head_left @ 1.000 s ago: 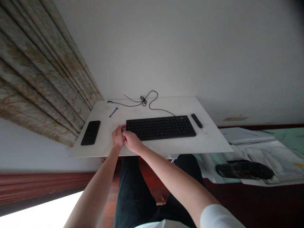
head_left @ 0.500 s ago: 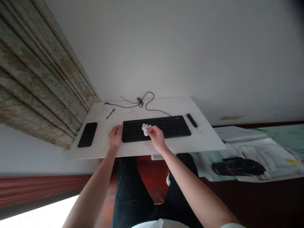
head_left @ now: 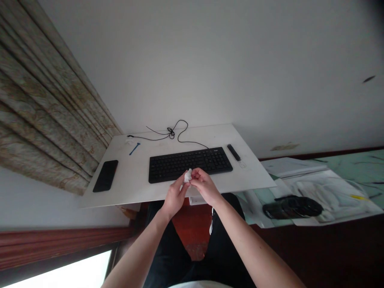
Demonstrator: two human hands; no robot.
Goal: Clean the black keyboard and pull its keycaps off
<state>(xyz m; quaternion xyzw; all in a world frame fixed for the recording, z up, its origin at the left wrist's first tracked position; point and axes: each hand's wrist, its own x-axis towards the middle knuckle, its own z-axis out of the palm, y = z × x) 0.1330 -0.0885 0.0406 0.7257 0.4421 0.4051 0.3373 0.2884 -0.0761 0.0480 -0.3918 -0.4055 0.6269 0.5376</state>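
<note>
Pinching a crumpled white tissue (head_left: 188, 176) in a narrow grip, between the fingertips of the left hand (head_left: 175, 195) and the right hand (head_left: 206, 186), at the near edge of a long black keyboard (head_left: 187, 162) on the white rectangular tabletop (head_left: 132, 188).

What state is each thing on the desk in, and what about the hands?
Left hand: fingers on the tissue
Right hand: pinching the tissue
White tissue: crumpled, held up
Keyboard: lying flat
Cable: partly bundled
Phone: lying flat, screen dark
Blue tool: lying flat
</note>
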